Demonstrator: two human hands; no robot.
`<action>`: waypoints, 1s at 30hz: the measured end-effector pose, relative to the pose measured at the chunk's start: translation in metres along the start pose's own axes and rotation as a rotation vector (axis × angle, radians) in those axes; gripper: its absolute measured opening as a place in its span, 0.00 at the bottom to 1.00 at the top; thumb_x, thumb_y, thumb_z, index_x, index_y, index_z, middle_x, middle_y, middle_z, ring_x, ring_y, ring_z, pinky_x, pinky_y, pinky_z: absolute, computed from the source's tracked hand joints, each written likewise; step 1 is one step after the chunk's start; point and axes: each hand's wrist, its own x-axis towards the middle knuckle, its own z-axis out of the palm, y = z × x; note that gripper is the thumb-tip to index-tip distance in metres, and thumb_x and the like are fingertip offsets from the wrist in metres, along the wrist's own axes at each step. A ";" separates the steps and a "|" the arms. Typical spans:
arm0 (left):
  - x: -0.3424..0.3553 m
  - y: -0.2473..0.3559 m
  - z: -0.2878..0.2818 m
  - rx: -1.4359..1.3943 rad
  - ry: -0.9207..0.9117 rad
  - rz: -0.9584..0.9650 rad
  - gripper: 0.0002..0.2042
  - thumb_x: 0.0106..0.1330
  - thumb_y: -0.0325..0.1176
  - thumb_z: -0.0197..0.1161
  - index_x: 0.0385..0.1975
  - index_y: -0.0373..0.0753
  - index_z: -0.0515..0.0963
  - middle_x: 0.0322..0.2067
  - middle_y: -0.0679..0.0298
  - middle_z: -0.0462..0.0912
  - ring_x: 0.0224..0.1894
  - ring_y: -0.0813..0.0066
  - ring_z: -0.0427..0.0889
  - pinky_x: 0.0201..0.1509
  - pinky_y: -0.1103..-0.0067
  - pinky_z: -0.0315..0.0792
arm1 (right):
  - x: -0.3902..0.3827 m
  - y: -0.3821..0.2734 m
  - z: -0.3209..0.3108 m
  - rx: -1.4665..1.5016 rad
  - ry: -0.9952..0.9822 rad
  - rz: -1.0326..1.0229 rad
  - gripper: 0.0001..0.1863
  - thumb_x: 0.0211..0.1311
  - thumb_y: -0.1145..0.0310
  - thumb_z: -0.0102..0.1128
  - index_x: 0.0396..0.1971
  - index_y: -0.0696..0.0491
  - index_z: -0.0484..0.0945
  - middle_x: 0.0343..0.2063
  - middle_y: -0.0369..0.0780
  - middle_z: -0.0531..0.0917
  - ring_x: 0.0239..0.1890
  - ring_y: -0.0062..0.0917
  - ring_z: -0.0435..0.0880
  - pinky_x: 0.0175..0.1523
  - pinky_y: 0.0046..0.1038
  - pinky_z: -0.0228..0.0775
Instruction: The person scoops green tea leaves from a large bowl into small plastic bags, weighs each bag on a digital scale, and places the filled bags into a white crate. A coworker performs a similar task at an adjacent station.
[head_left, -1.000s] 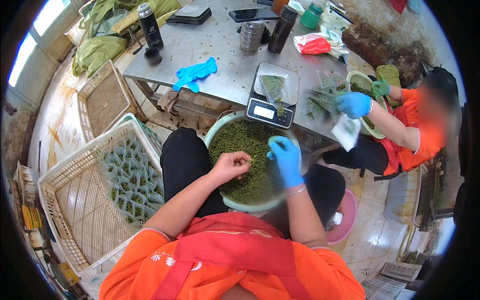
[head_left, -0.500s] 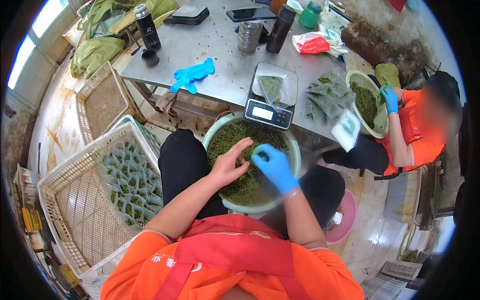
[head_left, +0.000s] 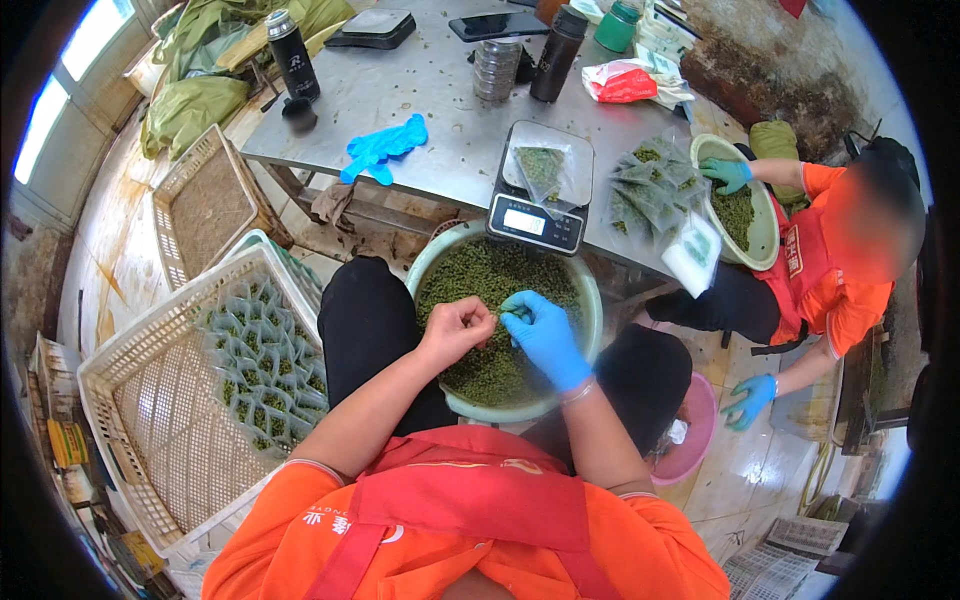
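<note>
Over a pale green basin (head_left: 596,325) held between my knees, both hands work close together. The basin holds a mass of small green peppercorn-like berries (head_left: 490,380). My left hand (head_left: 458,330), bare, is closed with its fingertips pinched; what they hold, if anything, is hidden. My right hand (head_left: 545,338), in a blue glove, pinches a small green sprig (head_left: 506,314) just beside the left fingertips. Beyond the basin stands a digital scale (head_left: 537,230) at the table's near edge, with a clear bag of green berries (head_left: 543,172) lying on its plate.
On the metal table (head_left: 440,110) lie blue gloves (head_left: 385,150), flasks (head_left: 560,55) and filled bags (head_left: 650,185). A white crate (head_left: 150,420) with filled bags stands left, a pink tub (head_left: 700,440) right. A co-worker (head_left: 835,250) sits at right with another basin (head_left: 770,235).
My left hand's spread fingers have closed and come to my right fingertips. The co-worker's hands have parted: one reaches into their basin, the other hangs low toward the floor.
</note>
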 end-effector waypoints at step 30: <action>-0.001 -0.002 -0.001 0.615 -0.058 0.285 0.12 0.59 0.39 0.60 0.41 0.44 0.75 0.20 0.64 0.81 0.24 0.71 0.81 0.27 0.77 0.73 | 0.085 -0.027 -0.028 -0.587 0.609 -0.577 0.11 0.53 0.74 0.55 0.39 0.53 0.74 0.40 0.44 0.75 0.30 0.41 0.78 0.36 0.37 0.72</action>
